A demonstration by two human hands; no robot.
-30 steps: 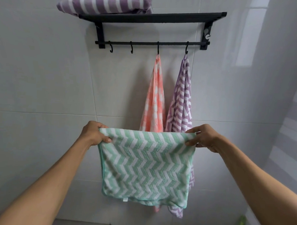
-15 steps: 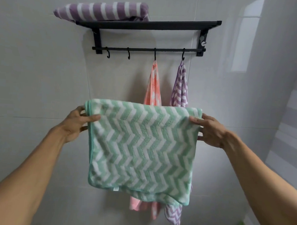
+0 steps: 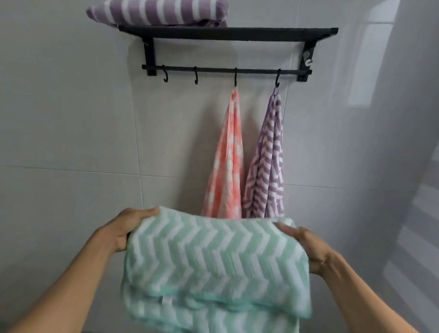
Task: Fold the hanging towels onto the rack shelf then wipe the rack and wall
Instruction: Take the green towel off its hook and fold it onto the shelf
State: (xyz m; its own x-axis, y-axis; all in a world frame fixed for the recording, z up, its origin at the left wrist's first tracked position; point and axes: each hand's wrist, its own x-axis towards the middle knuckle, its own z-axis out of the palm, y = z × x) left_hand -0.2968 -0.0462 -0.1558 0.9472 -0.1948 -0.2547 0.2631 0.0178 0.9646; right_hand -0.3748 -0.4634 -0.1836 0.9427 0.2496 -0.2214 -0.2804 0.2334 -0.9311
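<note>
Both hands hold the green towel [image 3: 216, 262] at 6 o'clock, folded over on itself: the left hand [image 3: 125, 227] grips its left edge with fingers curled round it, the right hand [image 3: 308, 248] grips its right edge the same way. Up at 12 o'clock the black rack [image 3: 228, 33] on the wall [image 3: 52, 108] carries a folded purple towel [image 3: 157, 10] at its left end. A pink towel [image 3: 227, 161] and a hanging purple towel [image 3: 267, 163] dangle from two hooks just beside each other

4 towels [image 3: 216, 262], 4 hooks [image 3: 165, 76], 1 rack [image 3: 226, 33].
</note>
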